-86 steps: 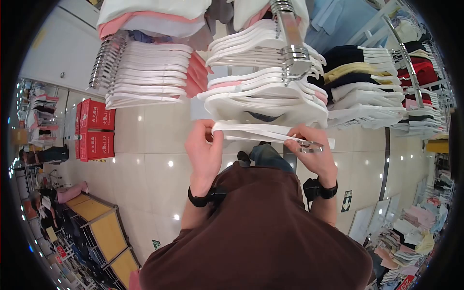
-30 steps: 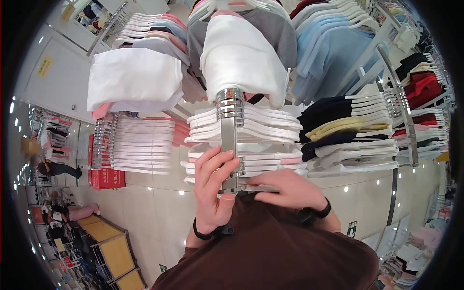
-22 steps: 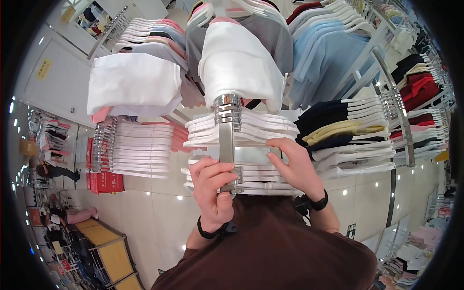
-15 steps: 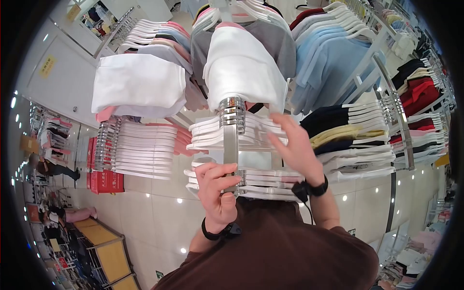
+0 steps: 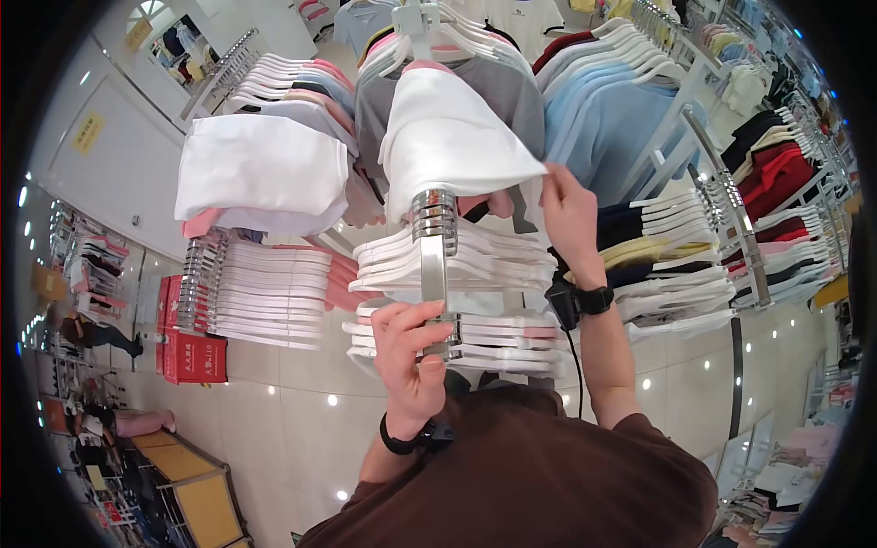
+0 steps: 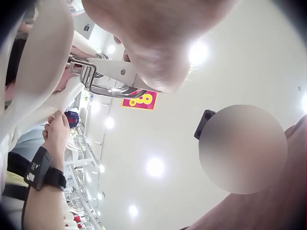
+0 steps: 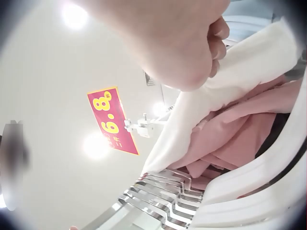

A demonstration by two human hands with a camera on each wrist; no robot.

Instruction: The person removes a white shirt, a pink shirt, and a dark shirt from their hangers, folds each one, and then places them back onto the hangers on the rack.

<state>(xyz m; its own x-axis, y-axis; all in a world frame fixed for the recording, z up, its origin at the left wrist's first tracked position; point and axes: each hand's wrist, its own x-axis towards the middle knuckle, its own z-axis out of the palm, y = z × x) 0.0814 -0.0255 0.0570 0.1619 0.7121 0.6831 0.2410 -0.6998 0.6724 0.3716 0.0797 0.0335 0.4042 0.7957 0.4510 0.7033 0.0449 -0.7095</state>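
My left hand (image 5: pixel 406 361) holds the front end of a metal display rail (image 5: pixel 433 274), fingers bent over its top beside a small group of hanger hooks (image 5: pixel 454 333). White hangers (image 5: pixel 512 336) bearing white and pink clothes hang below it. Farther back, my right hand (image 5: pixel 568 219) pinches the corner of a white cloth garment (image 5: pixel 448 137), which lies draped over the rail and is drawn out to a point. In the right wrist view, pink clothing (image 7: pixel 249 129) shows under the white cloth, and a row of metal hooks (image 7: pixel 163 196) sits on the rail.
To the left, another rail carries white hangers (image 5: pixel 274 283) and a folded white garment (image 5: pixel 260 169). Dark and yellow clothes (image 5: pixel 653 251) hang on the right, light blue tops (image 5: pixel 612 119) behind. Red boxes (image 5: pixel 192 356) stand on the floor.
Both hands first held a white hanger low in front; it has left them. My left hand has since stayed at the rail end. My right hand rose to the white garment and pulled its corner rightward.
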